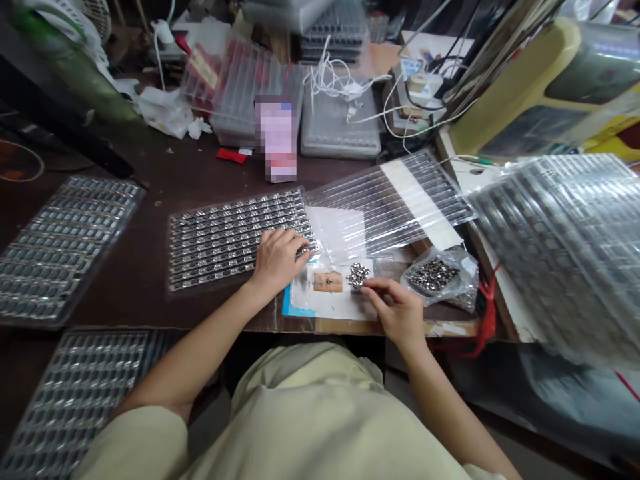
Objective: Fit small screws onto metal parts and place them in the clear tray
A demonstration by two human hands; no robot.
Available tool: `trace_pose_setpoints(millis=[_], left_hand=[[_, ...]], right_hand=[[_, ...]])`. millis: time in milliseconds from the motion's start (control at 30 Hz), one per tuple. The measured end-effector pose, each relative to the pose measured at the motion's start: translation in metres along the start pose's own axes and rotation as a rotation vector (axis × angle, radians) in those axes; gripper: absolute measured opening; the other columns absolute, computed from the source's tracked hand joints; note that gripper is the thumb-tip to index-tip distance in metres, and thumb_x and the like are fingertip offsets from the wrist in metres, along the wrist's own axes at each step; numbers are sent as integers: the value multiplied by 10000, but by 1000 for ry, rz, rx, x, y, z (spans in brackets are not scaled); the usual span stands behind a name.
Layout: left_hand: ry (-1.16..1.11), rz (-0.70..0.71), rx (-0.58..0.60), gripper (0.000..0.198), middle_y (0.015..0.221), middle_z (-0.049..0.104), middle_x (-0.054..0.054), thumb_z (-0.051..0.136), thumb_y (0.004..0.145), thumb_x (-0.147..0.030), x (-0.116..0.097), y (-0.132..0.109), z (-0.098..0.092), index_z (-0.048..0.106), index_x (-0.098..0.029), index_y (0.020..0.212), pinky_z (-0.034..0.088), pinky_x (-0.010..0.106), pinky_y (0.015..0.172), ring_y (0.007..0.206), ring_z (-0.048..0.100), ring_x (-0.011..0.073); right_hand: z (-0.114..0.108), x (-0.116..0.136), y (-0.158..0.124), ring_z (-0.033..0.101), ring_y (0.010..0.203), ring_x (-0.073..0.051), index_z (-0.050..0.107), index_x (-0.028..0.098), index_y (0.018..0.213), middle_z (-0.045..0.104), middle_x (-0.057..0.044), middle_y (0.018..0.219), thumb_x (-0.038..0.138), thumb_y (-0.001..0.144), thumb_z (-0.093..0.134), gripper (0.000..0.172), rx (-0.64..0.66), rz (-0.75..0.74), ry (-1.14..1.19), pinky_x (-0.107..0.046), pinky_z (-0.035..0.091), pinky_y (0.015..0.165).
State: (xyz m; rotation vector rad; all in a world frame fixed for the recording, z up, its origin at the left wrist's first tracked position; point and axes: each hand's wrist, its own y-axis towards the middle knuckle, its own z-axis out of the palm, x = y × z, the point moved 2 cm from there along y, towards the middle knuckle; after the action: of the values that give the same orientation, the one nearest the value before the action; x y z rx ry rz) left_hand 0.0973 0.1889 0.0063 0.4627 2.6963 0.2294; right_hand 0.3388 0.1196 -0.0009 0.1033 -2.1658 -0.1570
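The right hand (395,310) is narrowed, fingertips at the pile of small shiny metal pieces (358,273) on a white sheet (357,307); whether one is pinched cannot be told. The left hand (281,257), thumb and forefinger parted, is rested over the right edge of a clear plastic tray with dark rows (215,243). The pile is flanked closely by a tan rectangular block (337,283) and, rightward, a clear plastic bag of metal pieces (436,275). Leftward, a strip of dark brown bench (135,267) is left between trays.

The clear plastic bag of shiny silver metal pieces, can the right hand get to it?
Probably yes: the right hand is close beside the clear bag, with nothing seen between them. Its fingers are at the small heap of silver metal pieces, so it would need to turn.
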Motion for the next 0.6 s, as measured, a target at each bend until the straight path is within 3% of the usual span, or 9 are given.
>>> trace_pose_setpoints(millis=[133, 267, 400, 500, 600], left_hand=[[-2, -14, -5, 132, 838, 661, 27, 599, 857, -319, -6, 9, 8, 649, -215, 794, 348, 384, 798, 861, 566, 226], [-74, -25, -45, 127, 877, 685, 7, 565, 881, -289, -5, 3, -2, 640, -218, 807, 358, 379, 818, 863, 590, 205], [-125, 37, -2, 128, 934, 696, 21, 514, 908, -255, -8, -17, -12, 612, -201, 845, 389, 361, 827, 867, 606, 189], [-79, 91, 111, 148, 870, 683, 42, 481, 920, -242, -15, -39, -8, 605, -186, 862, 415, 348, 781, 816, 599, 191], [-68, 109, 116, 174, 944, 673, 62, 454, 927, -195, -20, -56, 0, 606, -179, 1011, 439, 336, 783, 864, 587, 198]], right_hand=[[19, 18, 6, 646, 777, -159, 697, 248, 839, 721, -5, 822, 350, 863, 620, 131, 40, -172, -228, -312, 461, 730], [35, 27, 12, 598, 795, -152, 720, 276, 841, 716, 9, 838, 340, 877, 614, 130, 54, -245, -385, -315, 384, 727], [45, 26, 14, 555, 797, -150, 733, 297, 877, 695, 4, 847, 349, 875, 618, 126, 70, -256, -439, -314, 342, 721], [50, 24, 11, 530, 809, -151, 732, 315, 915, 671, -7, 854, 341, 883, 608, 131, 88, -256, -481, -316, 325, 725], [49, 24, 10, 514, 824, -160, 725, 338, 943, 653, -10, 869, 342, 880, 609, 132, 81, -276, -519, -318, 317, 729]])
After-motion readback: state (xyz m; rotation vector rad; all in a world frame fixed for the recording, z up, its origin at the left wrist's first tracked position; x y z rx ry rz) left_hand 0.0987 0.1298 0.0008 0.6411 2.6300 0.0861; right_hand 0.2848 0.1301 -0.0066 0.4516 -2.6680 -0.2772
